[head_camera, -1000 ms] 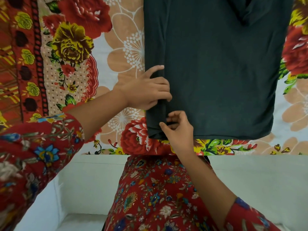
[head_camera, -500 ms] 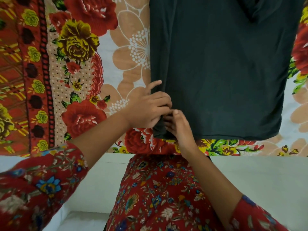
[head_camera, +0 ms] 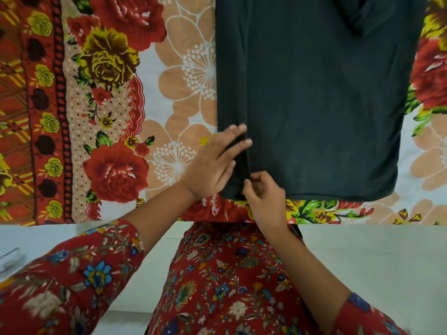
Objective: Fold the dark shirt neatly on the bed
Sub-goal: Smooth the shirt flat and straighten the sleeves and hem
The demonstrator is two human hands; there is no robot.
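Your dark shirt (head_camera: 314,105) is lying flat on the floral bedsheet (head_camera: 108,93), its left edge seemingly folded in. Your left hand (head_camera: 215,163), fingers straight, is pressing that fold while your right hand (head_camera: 264,197) is pinching the hem. The crosswise folds are probably remaining.

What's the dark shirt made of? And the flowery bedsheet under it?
The dark shirt looks like soft, matte knit cloth, perhaps cotton jersey: it shows faint lengthwise lines and folds limply at its edge. The flowery bedsheet looks like thin woven cloth, likely cotton or a blend, with a matte printed surface: the roses lie flat with no sheen.
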